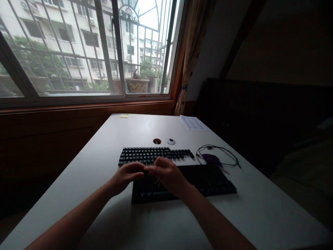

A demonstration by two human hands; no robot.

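A black keyboard base (210,180) lies on the white table, its key area dark and mostly bare of caps, as far as the dim light shows. My left hand (128,175) is over its left end, fingers bent and thumb close to them. My right hand (168,175) meets it there, fingertips touching or nearly touching those of the left. Both hands look pinched; whatever lies between the fingertips is hidden. A small shiny bit shows below the right fingers, too dark to name. Just behind, black keycaps (145,151) stand in rows on the table, partly covered by my hands.
Right of the keycaps lie a coiled black cable (229,151) and a purple cloth-like item (212,159). Farther back are a cable hole (157,141), its round cover (171,141), a printed sheet (194,123) and yellow sticky notes (124,115). A barred window rises beyond the white table (104,152).
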